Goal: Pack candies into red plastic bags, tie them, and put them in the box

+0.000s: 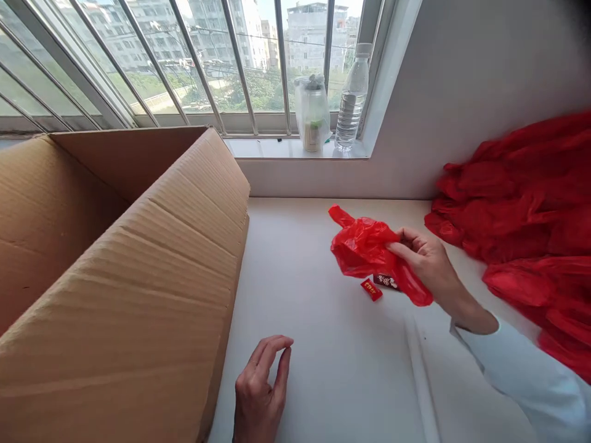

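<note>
A crumpled red plastic bag [362,246] is pinched between the thumb and fingers of my right hand [427,261], held over the white tabletop. Beneath and beside the bag lie a small red packet [372,290] with gold print and a dark packet [385,281] with white print, the latter partly covered by the bag. My left hand [263,384] is low in the view, close to the cardboard box [152,295]. Its thumb and index fingertips come together in a pinch, and I see nothing between them.
The tall open box fills the left side. At right is a large heap of red plastic bags [517,191] against the wall. A water bottle [353,101] and a bagged container [313,120] stand on the windowsill [268,148] by the barred window. A white strip [422,387] lies in front.
</note>
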The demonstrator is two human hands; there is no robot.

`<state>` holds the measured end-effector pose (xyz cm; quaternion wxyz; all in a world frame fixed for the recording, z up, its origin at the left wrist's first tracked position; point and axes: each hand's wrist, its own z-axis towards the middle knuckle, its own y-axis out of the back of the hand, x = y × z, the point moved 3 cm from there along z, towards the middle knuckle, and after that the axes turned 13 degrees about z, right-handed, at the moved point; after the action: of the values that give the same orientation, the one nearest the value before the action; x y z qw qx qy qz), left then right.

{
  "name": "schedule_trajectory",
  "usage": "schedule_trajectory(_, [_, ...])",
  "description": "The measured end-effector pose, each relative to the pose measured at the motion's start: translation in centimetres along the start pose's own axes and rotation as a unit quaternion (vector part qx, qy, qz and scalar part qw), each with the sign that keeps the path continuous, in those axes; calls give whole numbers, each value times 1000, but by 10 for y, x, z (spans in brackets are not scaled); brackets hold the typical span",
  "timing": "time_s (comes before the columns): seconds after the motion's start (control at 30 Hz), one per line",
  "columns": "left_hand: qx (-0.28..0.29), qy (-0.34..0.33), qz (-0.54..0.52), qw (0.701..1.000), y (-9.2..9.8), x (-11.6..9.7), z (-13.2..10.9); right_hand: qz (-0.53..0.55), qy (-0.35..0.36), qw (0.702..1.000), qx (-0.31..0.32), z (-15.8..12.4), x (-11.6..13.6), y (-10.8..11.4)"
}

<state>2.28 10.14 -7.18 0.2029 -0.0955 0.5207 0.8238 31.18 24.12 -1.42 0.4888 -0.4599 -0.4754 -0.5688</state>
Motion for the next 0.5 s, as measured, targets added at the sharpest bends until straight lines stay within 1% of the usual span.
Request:
schedule_trajectory(0.07, [0, 19, -30, 999, 2, -4, 5, -11, -6, 1000, -20, -51, -3, -34])
schedule_trajectory(0.13, [15, 28, -59, 998, 3, -8, 7, -37, -10, 999, -33, -96, -12, -64])
schedule_trajectory(0.2, [37, 28, -80, 996, 2, -13, 6, -38, -36, 998, 23, -131, -23, -88])
schedule_trajectory(0.23, [45, 26, -85, 995, 2, -14, 4, -29, -50, 996, 61, -144, -27, -95])
schedule_trajectory(0.3, [56, 24, -89, 994, 3, -17, 2, -18, -53, 991, 125, -162, -28, -97])
schedule_trajectory(0.33, [56, 21, -88, 994, 4, -18, 1, -24, -32, 990, 139, -165, -25, -94])
schedule_trajectory(0.37, [53, 13, -87, 995, 6, -20, 1, -38, 0, 989, 140, -165, -20, -87])
schedule_trajectory(0.43, [41, -21, -83, 995, 10, -27, 4, -78, 70, 987, 121, -158, -11, -72])
schedule_trajectory(0.5, [35, -73, -60, 995, 12, -37, 10, -129, 96, 981, 107, -145, -8, -61])
